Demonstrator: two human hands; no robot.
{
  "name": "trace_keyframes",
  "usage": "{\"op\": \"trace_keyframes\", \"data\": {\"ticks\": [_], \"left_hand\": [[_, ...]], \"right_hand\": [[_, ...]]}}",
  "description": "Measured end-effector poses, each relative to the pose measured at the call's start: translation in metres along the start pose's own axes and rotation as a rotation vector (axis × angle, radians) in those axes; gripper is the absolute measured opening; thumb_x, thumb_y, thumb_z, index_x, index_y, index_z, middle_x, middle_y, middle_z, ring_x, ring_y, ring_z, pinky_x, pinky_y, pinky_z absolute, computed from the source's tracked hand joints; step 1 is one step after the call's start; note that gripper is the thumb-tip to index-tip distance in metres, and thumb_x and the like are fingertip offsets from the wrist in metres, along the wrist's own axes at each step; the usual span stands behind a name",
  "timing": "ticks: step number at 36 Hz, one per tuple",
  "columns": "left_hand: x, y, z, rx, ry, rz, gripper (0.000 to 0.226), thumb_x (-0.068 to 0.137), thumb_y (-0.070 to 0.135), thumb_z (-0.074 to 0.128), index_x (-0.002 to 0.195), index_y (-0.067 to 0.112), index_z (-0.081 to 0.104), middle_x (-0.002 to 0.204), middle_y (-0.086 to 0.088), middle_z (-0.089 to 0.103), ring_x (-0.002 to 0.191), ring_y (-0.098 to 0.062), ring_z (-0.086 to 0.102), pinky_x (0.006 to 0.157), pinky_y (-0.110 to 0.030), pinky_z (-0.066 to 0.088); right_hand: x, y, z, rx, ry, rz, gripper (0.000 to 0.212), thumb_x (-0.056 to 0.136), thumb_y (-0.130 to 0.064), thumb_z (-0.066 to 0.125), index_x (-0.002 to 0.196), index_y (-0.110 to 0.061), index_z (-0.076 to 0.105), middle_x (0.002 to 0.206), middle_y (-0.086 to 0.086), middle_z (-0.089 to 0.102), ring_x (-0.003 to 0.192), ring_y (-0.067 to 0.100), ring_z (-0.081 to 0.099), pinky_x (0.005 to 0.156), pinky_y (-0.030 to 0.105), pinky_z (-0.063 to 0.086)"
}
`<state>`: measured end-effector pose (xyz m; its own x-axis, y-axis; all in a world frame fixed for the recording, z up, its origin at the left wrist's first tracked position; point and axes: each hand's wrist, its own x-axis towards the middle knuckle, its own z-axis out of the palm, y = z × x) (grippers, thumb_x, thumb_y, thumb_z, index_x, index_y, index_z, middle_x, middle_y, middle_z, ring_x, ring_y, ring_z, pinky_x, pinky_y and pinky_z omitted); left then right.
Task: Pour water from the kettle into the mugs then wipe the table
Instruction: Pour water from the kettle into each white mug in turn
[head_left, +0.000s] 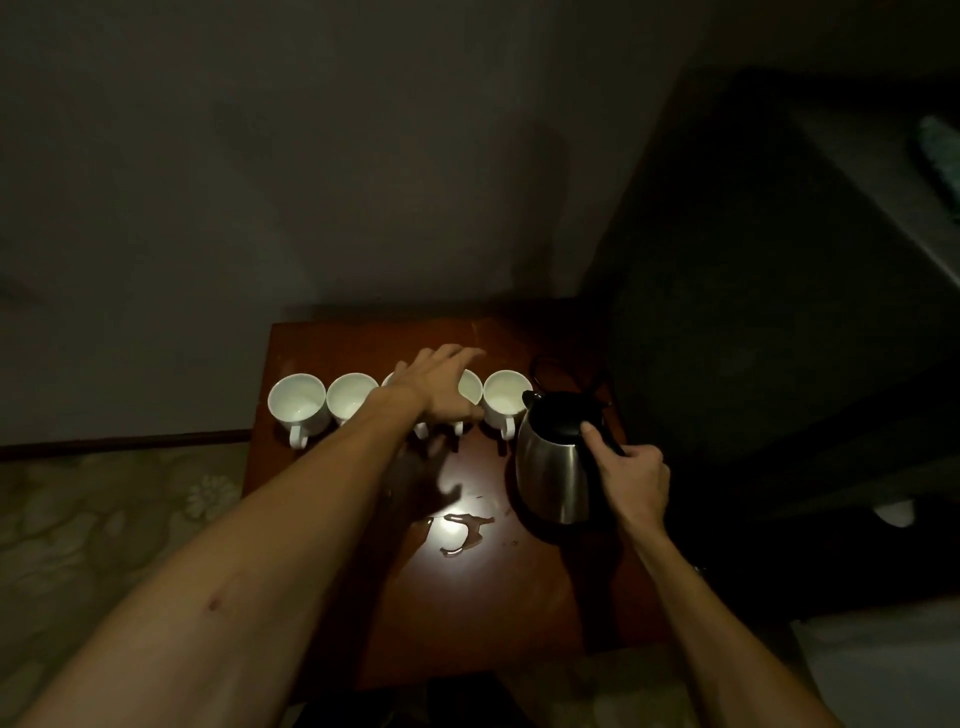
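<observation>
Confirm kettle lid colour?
Black lid on a steel kettle; head view.

No readable text, label, brand, number or sign showed anywhere in the dim view; the steel kettle (553, 462) and the white mugs (297, 402) bore no lettering that could be made out.
</observation>
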<state>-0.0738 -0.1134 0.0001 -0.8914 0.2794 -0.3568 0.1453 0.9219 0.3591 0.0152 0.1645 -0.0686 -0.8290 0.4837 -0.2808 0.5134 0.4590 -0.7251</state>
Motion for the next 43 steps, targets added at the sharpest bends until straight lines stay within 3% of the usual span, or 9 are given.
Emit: {"op": "trace_keyframes", "data": {"ticks": [21,32,43], "left_hand": [[-0.004,0.003,-0.001,-0.034,0.008,0.011,0.094,0.078,0.056,0.073,0.154,0.036,0.022,0.162,0.003,0.023,0.144,-0.031,0.025,0.109,-0.059,0.027],[-0.006,-0.001,0.001,-0.030,0.018,-0.005,0.094,0.078,0.055,0.073,0.154,0.037,0.021,0.162,0.003,0.023,0.144,-0.031,0.025,0.108,-0.058,0.028],[-0.003,-0.004,0.006,-0.039,0.009,-0.005,0.092,0.079,0.057,0.072,0.154,0.038,0.022,0.162,0.002,0.022,0.145,-0.032,0.024,0.109,-0.061,0.026]], "right_hand": [[-0.003,-0.011,-0.003,-0.023,-0.057,0.001,0.058,0.090,-0.064,0.076,0.064,-0.014,0.061,0.059,0.001,0.057,0.054,0.017,0.056,0.061,0.036,0.047],[0.003,-0.012,-0.003,-0.029,-0.060,0.027,0.061,0.087,-0.069,0.076,0.064,-0.015,0.060,0.059,0.001,0.057,0.056,0.020,0.057,0.065,0.041,0.050],[-0.001,-0.019,-0.005,-0.058,-0.077,0.013,0.058,0.091,-0.066,0.075,0.066,-0.016,0.060,0.061,-0.001,0.056,0.055,0.017,0.056,0.060,0.035,0.045]]}}
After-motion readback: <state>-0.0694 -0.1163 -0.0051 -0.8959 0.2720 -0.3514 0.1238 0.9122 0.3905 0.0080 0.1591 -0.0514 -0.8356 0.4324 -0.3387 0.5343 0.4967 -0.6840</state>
